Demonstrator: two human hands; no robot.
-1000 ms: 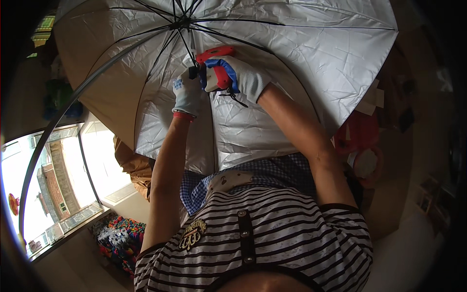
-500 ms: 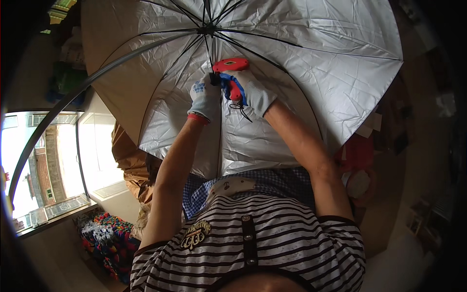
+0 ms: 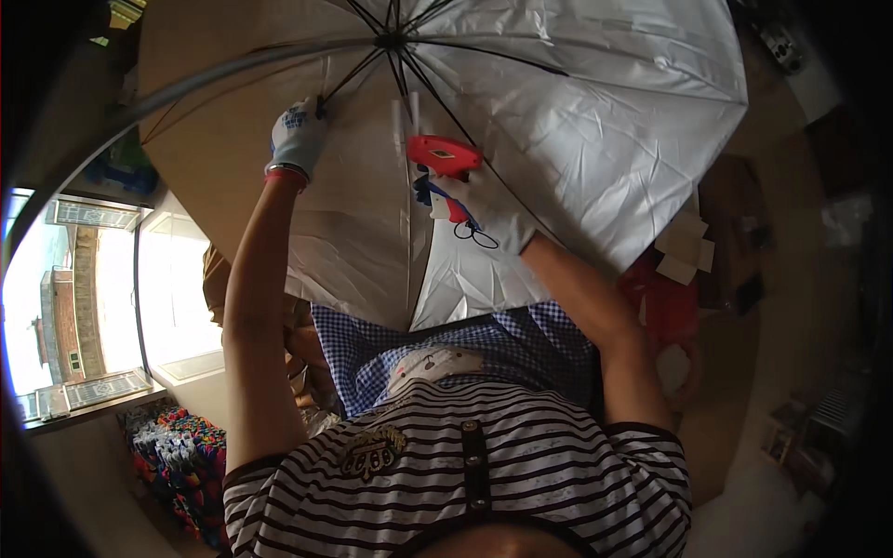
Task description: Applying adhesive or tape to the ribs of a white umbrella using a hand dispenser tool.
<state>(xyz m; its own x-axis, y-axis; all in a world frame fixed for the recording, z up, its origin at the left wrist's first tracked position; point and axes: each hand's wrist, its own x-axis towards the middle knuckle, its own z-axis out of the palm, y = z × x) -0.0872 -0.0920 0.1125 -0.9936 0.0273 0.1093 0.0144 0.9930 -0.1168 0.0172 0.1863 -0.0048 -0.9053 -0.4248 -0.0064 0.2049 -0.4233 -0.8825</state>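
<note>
**Open umbrella held overhead, tagging gun raised beside its ribs**

Nearest the camera a striped shirt (image 3: 465, 484) is seen, with a blue checked cloth (image 3: 484, 349) just beyond it. Both forearms are raised from there toward the silver underside of an open umbrella (image 3: 577, 121). The right hand (image 3: 488, 209), gloved, is closed around the grip of a red tagging gun (image 3: 445, 156), whose long axis runs roughly level, its nose turned left toward two pale strips hanging by the ribs. The left hand (image 3: 298, 139), also gloved, is set farther left and a little higher, its fingers (image 3: 312, 112) pinched together on a dark rib (image 3: 349, 79) where it meets the canopy. The gun lies right of the left hand, well apart from it, with the canopy panel between them. The ribs converge on the hub (image 3: 391, 39) above both hands; the right hand is nearer to it. Farther off, a bright window (image 3: 74, 298) is seen at left and paper tags (image 3: 684, 246) at right.
</note>
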